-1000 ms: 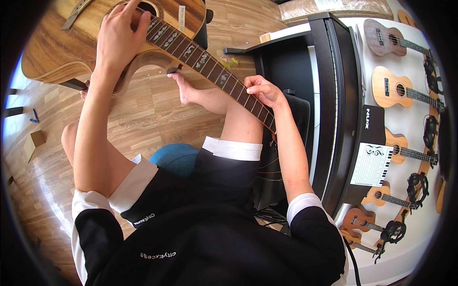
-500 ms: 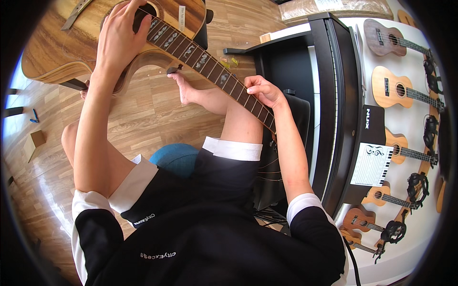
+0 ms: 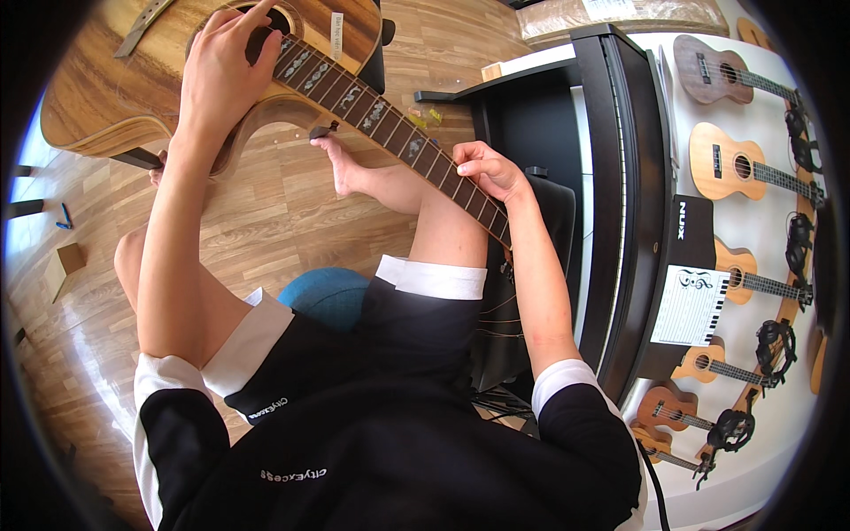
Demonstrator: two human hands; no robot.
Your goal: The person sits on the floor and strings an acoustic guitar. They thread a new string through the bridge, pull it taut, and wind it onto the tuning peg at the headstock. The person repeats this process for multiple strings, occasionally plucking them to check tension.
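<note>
An acoustic guitar [image 3: 106, 80] with a brown wood body lies across the upper left. Its dark inlaid fretboard [image 3: 372, 115] slants down to the right, and I see no strings along it. My left hand [image 3: 226, 75] lies over the body beside the sound hole [image 3: 279, 18], fingers stretched out and thumb apart by the end of the fretboard. At the lower part of the neck, my right hand [image 3: 492, 173] rests on the fretboard. Its thumb and index finger are pinched together, and whatever is between them is hidden. Thin loose wires [image 3: 500, 320] show below the headstock end.
A dark upright piano [image 3: 606, 203] stands close on the right, with a white music sheet [image 3: 691, 305] beyond it. Several ukuleles [image 3: 728, 164] and black headphones [image 3: 768, 354] hang on the white wall. A blue round seat [image 3: 326, 296] is under me. Left lies a small cardboard box [image 3: 64, 265].
The left hand's fingers have shifted slightly, with one finger now stretched farther out over the sound hole. My right hand and the guitar look almost unmoved.
</note>
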